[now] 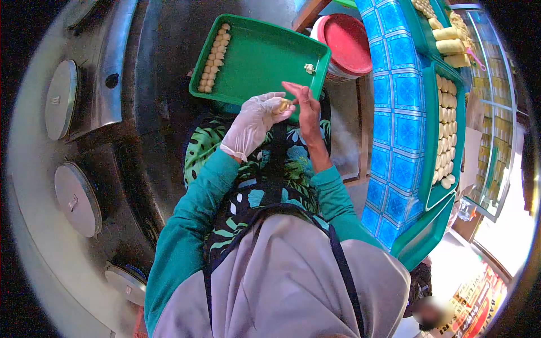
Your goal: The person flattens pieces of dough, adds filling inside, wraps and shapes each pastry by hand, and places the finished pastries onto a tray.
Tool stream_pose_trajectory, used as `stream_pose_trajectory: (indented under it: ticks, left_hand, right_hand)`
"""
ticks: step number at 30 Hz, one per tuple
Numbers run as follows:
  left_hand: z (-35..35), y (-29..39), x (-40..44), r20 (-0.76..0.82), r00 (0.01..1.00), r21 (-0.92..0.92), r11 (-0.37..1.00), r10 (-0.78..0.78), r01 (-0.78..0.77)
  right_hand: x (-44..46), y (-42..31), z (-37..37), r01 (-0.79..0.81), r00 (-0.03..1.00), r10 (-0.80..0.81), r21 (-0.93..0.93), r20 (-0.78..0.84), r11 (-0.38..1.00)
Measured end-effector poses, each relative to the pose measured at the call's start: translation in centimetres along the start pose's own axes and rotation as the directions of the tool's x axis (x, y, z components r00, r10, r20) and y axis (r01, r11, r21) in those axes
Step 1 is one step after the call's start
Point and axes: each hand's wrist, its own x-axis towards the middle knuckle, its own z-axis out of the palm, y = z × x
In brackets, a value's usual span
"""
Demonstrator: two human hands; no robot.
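Observation:
My left hand [260, 119], in a thin whitish glove, is closed round a small yellowish dough piece [285, 105] that shows at its fingertips. My bare right hand [307, 110] is just to the right of it, fingers stretched out and thumb close to the dough; whether the thumb touches it I cannot tell. Both hands are over the near edge of a green tray [265, 59]. Small pale dough balls [214, 59] line the tray's left side in close rows. A little crumbly whitish lump [309, 69] lies near its right side.
To the right, a table with a blue checked cloth [389, 124] bears another green tray [429, 141] with rows of pale dough pieces [445, 124] and yellowish dough rolls [449, 45]. A red-lidded bucket [346, 45] stands behind. Round metal lids [79, 200] are at left.

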Motion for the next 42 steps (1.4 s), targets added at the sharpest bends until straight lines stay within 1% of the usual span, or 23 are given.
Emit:
stream_pose_trajectory:
  ticks: [2,4,5,6,7,9,10,13,15,16,20,22,23,24,25,26,28,32,34,36,38,40,42]
  left_hand:
    - [0.2,-0.1,0.0,-0.05,0.999,0.001,1.0,-0.004,0.004]
    - [0.9,0.0,-0.5,-0.117,0.991,0.036,0.997,0.071,-0.067]
    - [0.8,0.1,-0.5,-0.116,0.991,0.037,0.997,0.071,-0.067]
    - [0.5,0.1,-0.3,-0.115,0.992,-0.042,0.997,0.061,-0.066]
    - [0.3,0.1,-0.2,-0.112,0.992,-0.122,0.99,0.051,-0.064]
    - [0.1,-0.1,0.1,-0.094,0.995,-0.18,0.982,0.034,-0.051]
    - [-0.1,-0.2,0.2,-0.077,0.997,-0.235,0.971,0.019,-0.036]
    - [-0.5,-0.5,-0.2,-0.026,0.999,-0.261,0.965,-0.04,0.032]
    - [-0.4,-0.6,-0.6,-0.055,0.998,-0.203,0.979,-0.017,0.006]
    - [-0.3,-0.6,-0.7,-0.082,0.997,-0.144,0.989,0.007,-0.019]
    - [-0.4,0.0,-0.5,-0.071,0.997,-0.113,0.993,0.015,-0.023]
    - [-0.5,-0.2,-0.3,-0.1,0.987,0.153,0.982,0.123,-0.107]
    - [-0.6,-0.3,-0.3,-0.1,0.987,0.152,0.983,0.122,-0.106]
    - [-0.3,0.0,-0.5,-0.067,0.977,0.278,0.944,0.201,-0.175]
    - [0.1,0.3,-0.5,-0.043,0.97,0.339,0.917,0.238,-0.21]
    - [0.5,0.7,-0.5,-0.02,0.961,0.398,0.884,0.275,-0.245]
    - [1.1,1.4,-0.1,-0.204,0.977,0.093,0.994,0.067,-0.049]
    - [1.0,2.2,-0.2,-0.13,0.991,0.106,0.994,0.022,-0.008]
    - [1.1,2.3,-0.2,-0.09,0.996,0.052,0.999,0.013,-0.009]
    - [1.1,2.2,-0.1,-0.097,0.995,0.085,0.996,0.022,-0.013]
    - [0.8,1.8,0.1,-0.104,0.994,0.063,0.997,0.041,-0.035]
    - [1.2,2.1,-0.2,-0.112,0.993,0.065,0.997,0.035,-0.028]
    - [1.4,2.4,-0.6,-0.091,0.996,0.207,0.978,0.026,-0.006]
  right_hand:
    - [-0.6,-0.5,-0.5,-0.051,0.995,0.056,0.054,-0.083,0.997]
    - [-1.5,-0.9,-0.9,-0.019,0.994,0.019,-0.002,-0.111,1.0]
    - [-2.1,-1.1,-1.0,0.037,0.991,-0.046,-0.073,-0.127,0.997]
    - [-2.5,-1.4,-1.0,0.092,0.984,-0.112,-0.144,-0.138,0.985]
    - [-2.6,-1.5,-0.9,0.093,0.984,-0.113,-0.145,-0.138,0.985]
    - [-2.7,-1.7,-0.7,0.298,0.926,-0.366,-0.42,-0.091,0.857]
    - [-2.8,-1.8,-0.5,0.297,0.926,-0.366,-0.421,-0.091,0.857]
    - [-2.5,-1.9,0.2,0.34,0.9,-0.429,-0.491,-0.077,0.802]
    - [-2.1,-1.7,0.4,0.447,0.835,-0.549,-0.542,-0.032,0.712]
    - [-2.0,-1.5,0.4,0.447,0.836,-0.548,-0.542,-0.031,0.712]
    - [-1.8,-1.3,0.3,0.39,0.881,-0.47,-0.485,-0.049,0.783]
    - [-1.4,-1.6,0.1,0.357,0.903,-0.428,-0.467,-0.052,0.809]
    - [-1.1,-1.8,-0.2,0.32,0.924,-0.38,-0.435,-0.055,0.842]
    - [-0.9,-1.8,-0.5,0.279,0.943,-0.329,-0.403,-0.057,0.871]
    - [-0.6,-1.4,-0.7,0.231,0.959,-0.276,-0.38,-0.069,0.896]
    - [-0.4,-1.2,-0.7,0.232,0.958,-0.278,-0.381,-0.07,0.895]
    - [0.0,-0.9,-0.9,0.109,0.988,-0.128,-0.2,-0.086,0.974]
    - [0.6,-0.3,-1.2,0.053,0.996,-0.059,-0.082,-0.068,0.995]
    - [0.5,0.0,-1.4,0.003,1.0,-0.004,-0.042,-0.02,0.999]
    - [0.7,0.0,-1.4,0.062,0.998,-0.063,-0.037,-0.014,0.997]
    - [0.3,-0.5,-1.3,-0.037,0.997,0.044,0.108,-0.066,0.993]
    - [0.4,-1.7,-1.8,-0.05,0.998,0.052,0.094,-0.018,0.994]
    - [0.7,-2.3,-2.3,0.053,0.99,-0.044,-0.064,0.137,0.997]
